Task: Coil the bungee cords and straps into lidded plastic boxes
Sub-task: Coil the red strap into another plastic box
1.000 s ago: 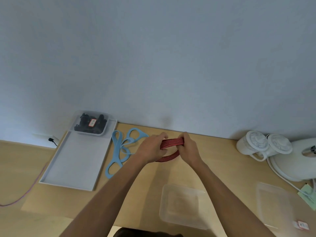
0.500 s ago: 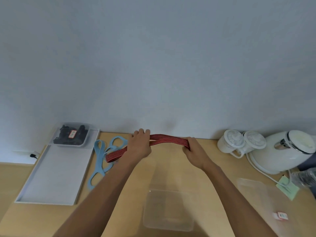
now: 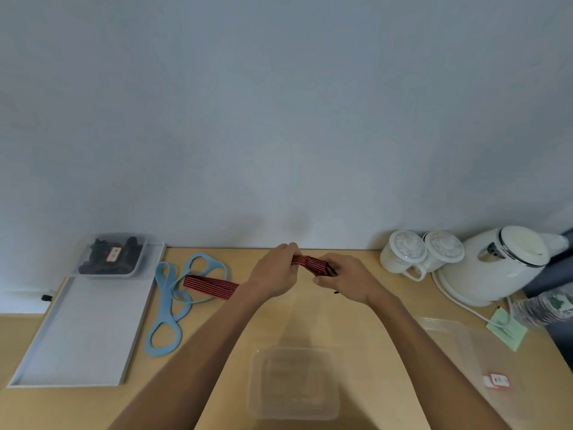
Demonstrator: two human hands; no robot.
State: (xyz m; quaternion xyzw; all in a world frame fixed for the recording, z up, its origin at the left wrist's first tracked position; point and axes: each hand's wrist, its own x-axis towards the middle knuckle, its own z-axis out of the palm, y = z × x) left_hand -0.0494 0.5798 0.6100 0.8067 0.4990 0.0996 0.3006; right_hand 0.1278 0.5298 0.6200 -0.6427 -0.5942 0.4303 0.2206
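Observation:
A red-and-black striped strap runs between both hands above the table's far middle. My left hand grips it near the wall, and its loose tail trails left behind the forearm. My right hand pinches the strap's other end. A light blue looped strap lies flat to the left. An open clear plastic box sits near the front edge below my arms. Its clear lid lies at the right. A closed clear box holding dark cords stands on the white tray.
Two white lidded cups and a white electric kettle stand at the back right, with its cable running forward. A green paper slip and a crinkled plastic bottle are at the right edge. The wall rises right behind the table.
My hands have come closer together, shortening the strap span between them. The strap's tail now hangs further left over the blue strap. The camera view shifted slightly left.

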